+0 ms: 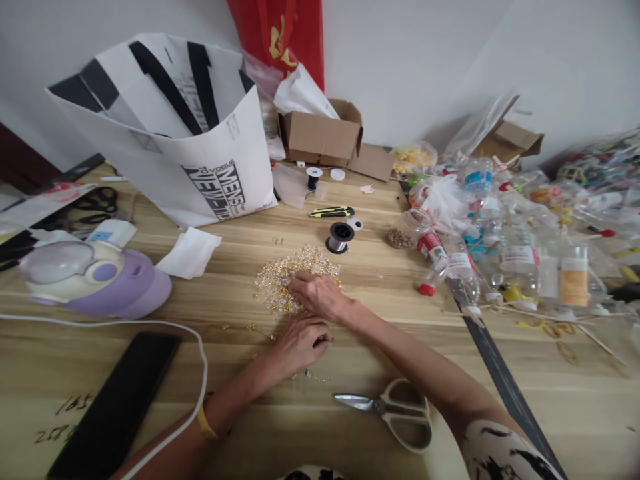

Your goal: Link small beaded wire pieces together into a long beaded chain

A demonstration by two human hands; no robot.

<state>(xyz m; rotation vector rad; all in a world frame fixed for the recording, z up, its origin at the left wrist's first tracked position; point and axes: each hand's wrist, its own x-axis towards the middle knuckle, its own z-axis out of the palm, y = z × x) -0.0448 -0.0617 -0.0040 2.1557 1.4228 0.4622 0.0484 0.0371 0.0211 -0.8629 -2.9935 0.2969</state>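
A loose pile of small gold and clear beads (273, 283) is spread on the wooden table. My right hand (320, 295) dips into the pile's right side, its fingertips bunched together among the beads; anything between them is too small to see. Just below, my left hand (303, 341) is curled with thumb and fingers pressed together, and what it pinches cannot be made out. A thin beaded strand (250, 327) lies left of that hand, and a short beaded chain (315, 377) is under it. Open-bladed or not, the scissors (407, 412) lie near my right forearm.
Wire spools (341, 238) and a yellow-black utility knife (330, 212) lie beyond the beads. Plastic bottles (517, 260) crowd the right. On the left are a white bag (170, 160), a purple device (125, 283), a black phone (120, 400) and a white cable (204, 360) crossing my left forearm.
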